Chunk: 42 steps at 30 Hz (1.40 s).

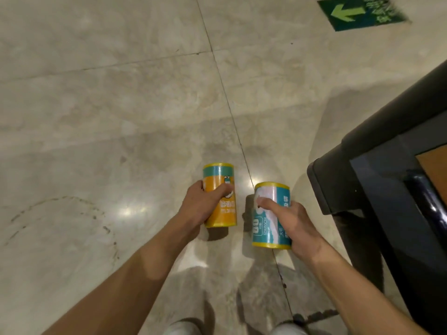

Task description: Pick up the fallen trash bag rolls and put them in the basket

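My left hand (203, 204) is wrapped around an orange trash bag roll (221, 213) with a teal band near its top end. My right hand (294, 226) grips a teal and white trash bag roll (264, 228) with yellow ends. Both rolls are held just above the beige tiled floor (121, 105), side by side and a hand's width apart. Their shadows fall on the floor right beneath them. No basket is clearly in sight.
A dark rounded fixture (377, 180) with an orange-brown panel fills the right edge, close to my right hand. A green arrow floor sign (360, 12) lies at the far top right. My shoes (183, 328) show at the bottom. A faint dirty ring marks the floor at left.
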Each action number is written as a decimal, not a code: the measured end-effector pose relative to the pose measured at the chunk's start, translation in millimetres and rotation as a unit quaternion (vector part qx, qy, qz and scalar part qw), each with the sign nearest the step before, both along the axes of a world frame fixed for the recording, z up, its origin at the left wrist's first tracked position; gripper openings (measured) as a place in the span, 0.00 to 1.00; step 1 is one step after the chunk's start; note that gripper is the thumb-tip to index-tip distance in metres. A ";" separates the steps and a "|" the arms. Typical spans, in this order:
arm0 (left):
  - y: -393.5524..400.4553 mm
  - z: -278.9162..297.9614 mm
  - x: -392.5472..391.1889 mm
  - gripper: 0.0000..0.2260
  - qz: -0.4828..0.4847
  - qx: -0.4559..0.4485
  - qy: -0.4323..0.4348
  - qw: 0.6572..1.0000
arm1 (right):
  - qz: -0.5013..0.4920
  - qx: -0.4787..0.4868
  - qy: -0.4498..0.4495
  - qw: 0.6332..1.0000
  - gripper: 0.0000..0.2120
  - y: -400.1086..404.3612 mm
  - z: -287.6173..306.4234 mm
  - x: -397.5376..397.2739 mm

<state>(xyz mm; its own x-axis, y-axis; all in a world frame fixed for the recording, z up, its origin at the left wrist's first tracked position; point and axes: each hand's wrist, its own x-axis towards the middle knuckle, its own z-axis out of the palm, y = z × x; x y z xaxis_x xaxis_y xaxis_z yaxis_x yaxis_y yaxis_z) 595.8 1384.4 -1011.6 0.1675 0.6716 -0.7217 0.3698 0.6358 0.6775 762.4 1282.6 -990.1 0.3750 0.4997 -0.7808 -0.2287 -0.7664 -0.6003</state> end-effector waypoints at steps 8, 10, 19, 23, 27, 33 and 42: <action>23.3 103.3 -29.7 0.26 0.116 0.007 -0.178 0.977 | -0.041 0.115 0.057 0.991 0.17 18.0 92.0 -1.0; 27.1 150.7 -37.5 0.31 0.111 0.010 -0.198 0.974 | -0.021 0.137 0.057 0.989 0.24 23.0 133.6 -5.1; 13.0 428.9 -68.6 0.34 0.106 0.055 -0.192 0.974 | 0.027 0.148 0.019 0.988 0.33 31.8 397.5 -27.2; -5.7 591.7 -80.9 0.32 0.107 0.062 -0.183 0.975 | 0.041 0.171 0.023 0.984 0.29 21.4 556.5 -40.5; -26.8 751.2 -89.4 0.27 0.123 0.100 -0.183 0.970 | 0.040 0.199 0.031 0.979 0.27 9.6 710.7 -49.0; -65.2 929.7 -91.6 0.32 0.123 0.163 -0.179 0.963 | 0.095 0.268 0.022 0.958 0.22 -15.7 893.2 -47.2; -99.6 1043.1 -67.0 0.26 0.126 0.199 -0.239 0.942 | 0.078 0.345 0.056 0.934 0.25 -61.2 1000.9 -17.7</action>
